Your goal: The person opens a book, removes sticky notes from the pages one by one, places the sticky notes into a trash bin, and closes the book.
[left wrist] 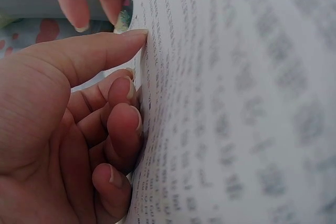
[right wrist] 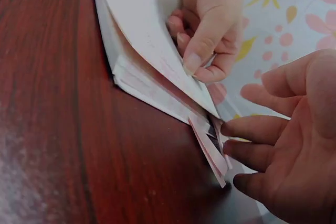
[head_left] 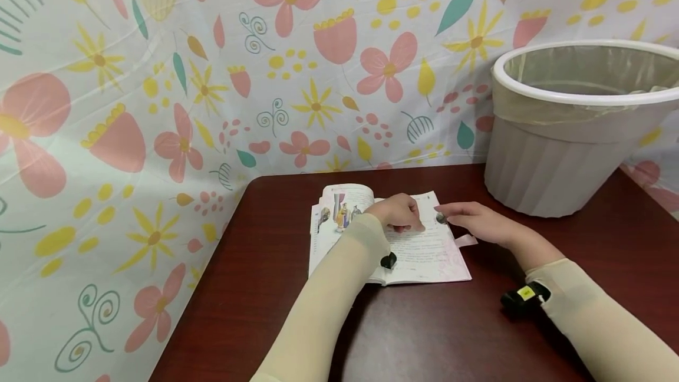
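An open book [head_left: 424, 264] with printed text and a coloured picture lies on the table. My left hand [head_left: 396, 212] is over the upper part of its right page, fingers curled. In the left wrist view the left thumb [left wrist: 110, 51] reaches to the page [left wrist: 210, 103], and the other fingertips bend in close beside it. My right hand [head_left: 480, 223] is at the book's right edge with loosely spread fingers. Its fingertips in the right wrist view are right at a small dark piece [right wrist: 212, 131] and a folded pale pink strip [right wrist: 210, 150] at the page edge.
A grey bin [head_left: 551, 158] with a white rim and a clear liner stands at the back right of the dark red table [head_left: 435, 335]. A flower-patterned cloth [head_left: 212, 75] hangs behind and to the left. A second small dark piece [head_left: 323, 215] sits at the book's left edge.
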`<state>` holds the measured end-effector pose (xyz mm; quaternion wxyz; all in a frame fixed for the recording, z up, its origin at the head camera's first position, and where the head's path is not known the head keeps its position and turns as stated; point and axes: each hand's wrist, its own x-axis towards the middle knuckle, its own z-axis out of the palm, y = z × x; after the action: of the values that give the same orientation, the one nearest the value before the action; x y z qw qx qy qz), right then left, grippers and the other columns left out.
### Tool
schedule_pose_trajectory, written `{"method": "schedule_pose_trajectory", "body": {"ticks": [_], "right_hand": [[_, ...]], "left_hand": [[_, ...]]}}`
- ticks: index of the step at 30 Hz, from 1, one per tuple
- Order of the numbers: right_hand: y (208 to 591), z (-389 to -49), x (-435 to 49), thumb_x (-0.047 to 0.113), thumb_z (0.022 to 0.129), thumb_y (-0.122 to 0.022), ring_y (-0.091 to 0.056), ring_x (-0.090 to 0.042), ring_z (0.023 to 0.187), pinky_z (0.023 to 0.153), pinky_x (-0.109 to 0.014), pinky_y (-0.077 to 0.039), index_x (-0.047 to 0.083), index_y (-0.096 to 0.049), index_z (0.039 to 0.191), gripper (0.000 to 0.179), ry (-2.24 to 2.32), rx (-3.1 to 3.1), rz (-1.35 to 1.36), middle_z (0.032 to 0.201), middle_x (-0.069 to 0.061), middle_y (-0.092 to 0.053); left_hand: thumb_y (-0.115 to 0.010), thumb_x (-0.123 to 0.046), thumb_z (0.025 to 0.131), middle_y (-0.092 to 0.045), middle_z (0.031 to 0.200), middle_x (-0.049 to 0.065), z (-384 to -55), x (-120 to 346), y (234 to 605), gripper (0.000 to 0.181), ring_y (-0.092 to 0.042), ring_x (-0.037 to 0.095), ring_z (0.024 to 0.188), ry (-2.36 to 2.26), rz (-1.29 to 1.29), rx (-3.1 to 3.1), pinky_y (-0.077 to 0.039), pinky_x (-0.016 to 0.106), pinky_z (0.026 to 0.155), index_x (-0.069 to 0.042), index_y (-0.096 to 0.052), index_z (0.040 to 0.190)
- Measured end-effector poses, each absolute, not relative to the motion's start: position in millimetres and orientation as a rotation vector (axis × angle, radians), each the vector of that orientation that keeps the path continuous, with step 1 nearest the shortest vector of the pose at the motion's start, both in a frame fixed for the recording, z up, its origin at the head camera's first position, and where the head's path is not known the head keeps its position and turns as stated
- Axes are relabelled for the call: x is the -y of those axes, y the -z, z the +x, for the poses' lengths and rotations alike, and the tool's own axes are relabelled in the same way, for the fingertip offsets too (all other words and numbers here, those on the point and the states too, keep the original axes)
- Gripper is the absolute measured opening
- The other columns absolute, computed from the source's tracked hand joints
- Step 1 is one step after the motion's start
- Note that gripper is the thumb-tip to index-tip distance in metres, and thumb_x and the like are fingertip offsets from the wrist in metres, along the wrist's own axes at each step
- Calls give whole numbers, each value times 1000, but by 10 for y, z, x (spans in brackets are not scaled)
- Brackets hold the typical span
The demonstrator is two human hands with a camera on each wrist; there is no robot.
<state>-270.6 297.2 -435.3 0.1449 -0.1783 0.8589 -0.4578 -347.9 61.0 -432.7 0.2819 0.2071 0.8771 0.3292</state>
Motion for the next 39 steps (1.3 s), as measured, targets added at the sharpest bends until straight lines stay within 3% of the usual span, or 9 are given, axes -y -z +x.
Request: {"method": "schedule_pose_trajectory", "body": {"ticks": [3,6,9,12,16,20,28,39], "right_hand": [[4328,-2722,-2992,19,108,-51,-52,-22,136,95,-12,-43,0,-54,147,43,1351,-2529,-519,149,-22,-56],[4307,-2725,-2998,21,107,-53,-56,-15,130,95,-12,-43,3,-58,144,41,1390,-2526,-489,145,-20,-60],[4306,-2712,-2984,22,107,-55,-55,-20,131,95,-13,-43,4,-57,145,43,1345,-2548,-499,144,-19,-62],[4312,-2702,-2955,22,107,-54,-57,-31,132,93,-17,-48,1,-47,152,50,1285,-2537,-547,143,-22,-61],[4332,-2671,-2905,25,108,-53,-57,-42,134,94,-31,-57,-3,-28,160,64,1217,-2499,-622,150,-32,-51],[4333,-2621,-2858,39,105,-59,-46,-48,143,97,-42,-58,6,-19,164,79,1076,-2565,-634,159,-33,-37],[4346,-2579,-2768,53,100,-62,-47,-47,142,111,-64,-41,15,-20,165,86,882,-2700,-697,162,-26,-38],[4412,-2605,-2658,56,97,-65,-43,-44,146,112,-63,-41,15,-28,164,86,820,-2680,-736,162,-21,-40]], "left_hand": [[-83,-26,88,-54,61,2,-3482,-606,4325,22,-48,16,52,-878,566,-2351,-42,32,54,-14,-66,82],[-83,-26,88,-54,61,2,-3485,-607,4327,22,-48,16,53,-869,571,-2356,-42,31,55,-13,-65,83],[-83,-26,88,-55,62,2,-3480,-611,4326,23,-49,16,53,-864,566,-2358,-43,31,55,-13,-64,84],[-83,-25,88,-56,62,3,-3476,-613,4317,22,-50,16,53,-867,559,-2355,-44,31,56,-13,-64,84],[-83,-25,88,-56,62,2,-3473,-618,4313,22,-50,15,53,-872,551,-2352,-44,31,55,-13,-65,83],[-82,-25,89,-57,63,1,-3470,-618,4309,21,-50,15,53,-861,558,-2351,-46,30,55,-13,-65,85],[-82,-25,89,-58,66,2,-3482,-608,4302,22,-50,16,53,-856,567,-2336,-46,30,56,-10,-66,91],[-80,-24,90,-57,67,4,-3476,-603,4292,22,-51,18,56,-872,570,-2306,-47,31,58,-11,-62,91]]}}
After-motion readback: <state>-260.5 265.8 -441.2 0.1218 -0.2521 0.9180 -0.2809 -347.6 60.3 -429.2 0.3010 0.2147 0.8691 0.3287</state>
